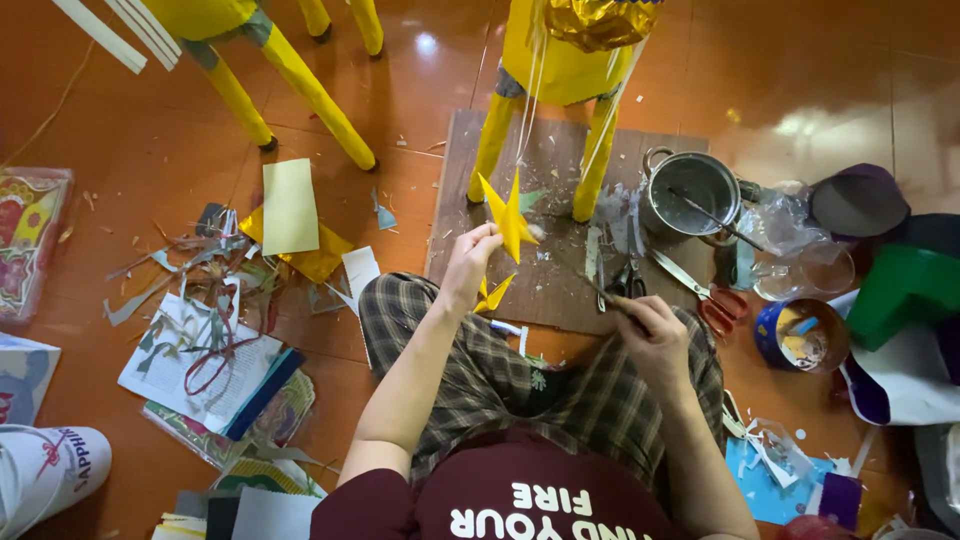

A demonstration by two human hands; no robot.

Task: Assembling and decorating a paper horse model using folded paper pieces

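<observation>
Head view: left hand (468, 262) pinching yellow paper star (508, 220); right hand (650, 338) closed around thin brush (600, 292).

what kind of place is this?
Probably a home floor used as a craft spot, not a workshop: glossy red-brown floor tiles, paper scraps, a glue pot and scissors on a board. The left hand holds a yellow paper piece.

floor (150, 140): glossy red-brown tile | glare patches | brown board (560, 290) on it

yellow paper star (508, 218) | pointed, upright, held up | thin dark brush (600, 290), possibly | slanted over board
</observation>
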